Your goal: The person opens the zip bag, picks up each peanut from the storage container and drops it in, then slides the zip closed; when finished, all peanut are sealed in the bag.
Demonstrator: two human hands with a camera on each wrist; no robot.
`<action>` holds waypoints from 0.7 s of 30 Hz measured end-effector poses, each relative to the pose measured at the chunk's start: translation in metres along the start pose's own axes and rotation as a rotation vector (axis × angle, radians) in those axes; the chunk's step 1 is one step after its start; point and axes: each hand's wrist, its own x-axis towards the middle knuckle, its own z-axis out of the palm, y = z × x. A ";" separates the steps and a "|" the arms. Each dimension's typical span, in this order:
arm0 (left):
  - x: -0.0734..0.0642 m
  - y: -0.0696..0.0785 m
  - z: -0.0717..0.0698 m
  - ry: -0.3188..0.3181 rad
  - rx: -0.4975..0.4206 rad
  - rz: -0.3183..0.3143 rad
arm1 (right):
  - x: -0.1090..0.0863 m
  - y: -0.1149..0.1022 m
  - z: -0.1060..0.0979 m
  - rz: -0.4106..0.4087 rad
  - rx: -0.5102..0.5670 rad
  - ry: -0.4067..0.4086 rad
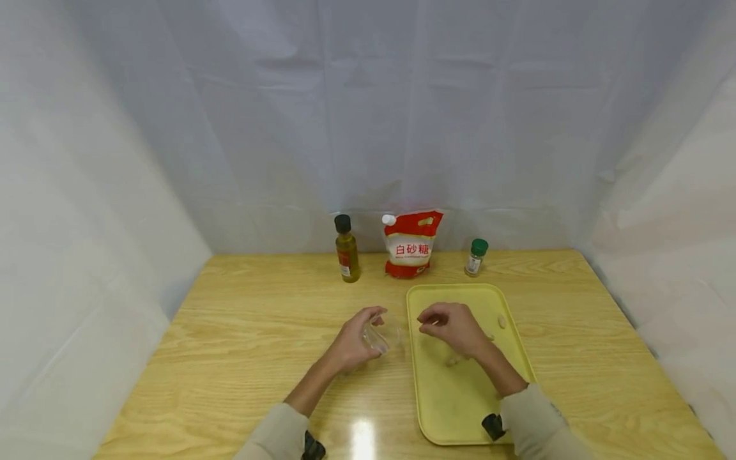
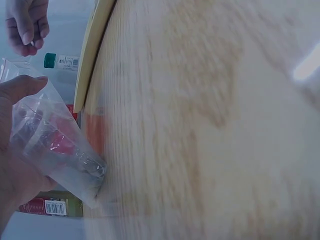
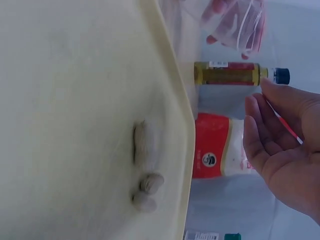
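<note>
My left hand (image 1: 352, 342) grips a clear plastic cup (image 2: 60, 145), thumb on one side and fingers round the other. The cup is tilted, its mouth towards my right hand. My right hand (image 1: 454, 326) hovers over the left half of a yellow tray (image 1: 460, 409), a short way from the cup. Its fingers (image 3: 252, 142) are loosely bent, thumb close to the index fingertip, and no object shows between them. Beige, peanut-like pieces (image 3: 145, 142) lie on the tray under and beyond that hand; my right wrist hides part of them in the head view.
Behind the hands stand an oil bottle (image 1: 347, 255) with a black cap, a red and white sugar pouch (image 1: 409, 248) and a small green-capped jar (image 1: 475, 259). The tray's raised rim borders the wooden table (image 1: 247, 319). White sheeting (image 1: 368, 128) encloses the back and sides.
</note>
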 end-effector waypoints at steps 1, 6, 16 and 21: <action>0.000 0.000 0.000 -0.003 0.007 0.000 | -0.001 0.002 -0.002 0.007 -0.009 -0.015; 0.000 -0.001 0.000 -0.009 0.010 -0.007 | -0.008 0.014 -0.010 0.025 -0.024 -0.077; 0.000 -0.002 0.001 -0.011 -0.003 -0.002 | -0.026 0.045 -0.020 0.044 -0.060 -0.157; 0.000 -0.003 0.000 -0.012 0.011 -0.010 | -0.030 0.048 -0.024 0.041 -0.060 -0.189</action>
